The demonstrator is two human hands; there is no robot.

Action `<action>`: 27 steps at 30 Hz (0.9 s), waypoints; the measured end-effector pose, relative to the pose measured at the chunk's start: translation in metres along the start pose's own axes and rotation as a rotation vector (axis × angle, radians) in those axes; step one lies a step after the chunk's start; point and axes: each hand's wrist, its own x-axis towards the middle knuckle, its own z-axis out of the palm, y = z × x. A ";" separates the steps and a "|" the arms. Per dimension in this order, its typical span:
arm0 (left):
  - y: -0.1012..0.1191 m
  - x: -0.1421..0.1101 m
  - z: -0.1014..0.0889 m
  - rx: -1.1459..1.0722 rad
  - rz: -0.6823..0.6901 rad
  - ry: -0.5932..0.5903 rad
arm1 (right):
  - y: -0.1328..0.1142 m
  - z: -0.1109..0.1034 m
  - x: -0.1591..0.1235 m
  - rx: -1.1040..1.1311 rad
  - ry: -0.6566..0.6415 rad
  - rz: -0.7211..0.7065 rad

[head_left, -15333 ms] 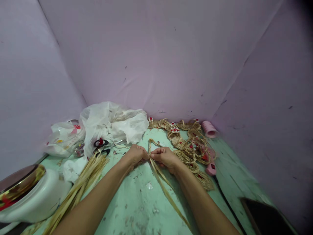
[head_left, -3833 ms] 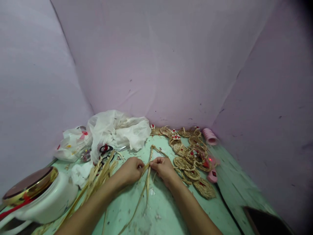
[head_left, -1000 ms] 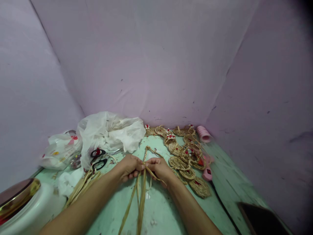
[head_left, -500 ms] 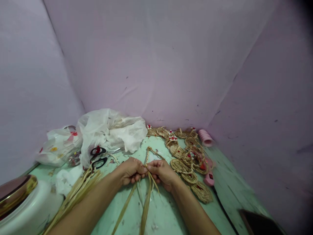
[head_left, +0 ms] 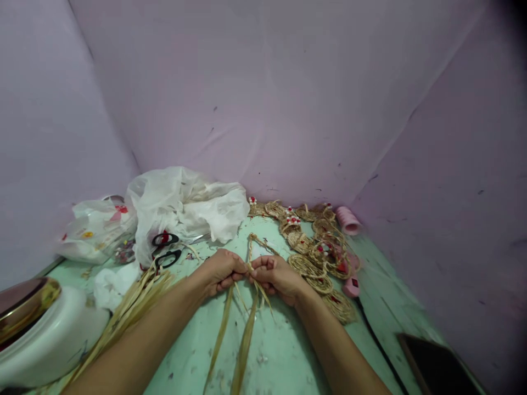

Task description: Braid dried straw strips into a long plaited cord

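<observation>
My left hand (head_left: 225, 271) and my right hand (head_left: 275, 277) meet over the middle of the green table, fingertips pinched together on a straw braid (head_left: 250, 249). The braided end rises beyond my fingers and bends over to the right, lying on the table. Loose flat straw strands (head_left: 246, 351) hang from under my hands toward me. Both hands are closed, and the exact crossing of the strands is hidden by my fingers. By my left forearm lies a bundle of loose straw (head_left: 135, 307).
Black-handled scissors (head_left: 168, 258) lie beside white plastic bags (head_left: 185, 206). Coiled straw pieces with red and white beads (head_left: 307, 266) spread at the right, near a pink thread spool (head_left: 348, 220) and a pink corded tool (head_left: 351, 287). A white container (head_left: 53, 340) stands front left, a dark flat object (head_left: 436, 365) front right.
The view has tilted down slightly, so everything sits higher in the picture. Both hands keep their pinch on the braid, with fingers shifted a little and the loose strands swung slightly.
</observation>
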 end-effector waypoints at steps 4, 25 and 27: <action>0.001 0.001 0.006 -0.023 0.005 0.073 | 0.001 -0.002 0.000 0.011 -0.013 0.008; 0.005 -0.006 0.000 -0.013 0.100 -0.067 | 0.001 -0.004 0.000 0.075 -0.007 -0.023; 0.004 -0.005 0.001 -0.010 0.104 -0.049 | 0.001 -0.004 0.001 0.071 -0.010 -0.016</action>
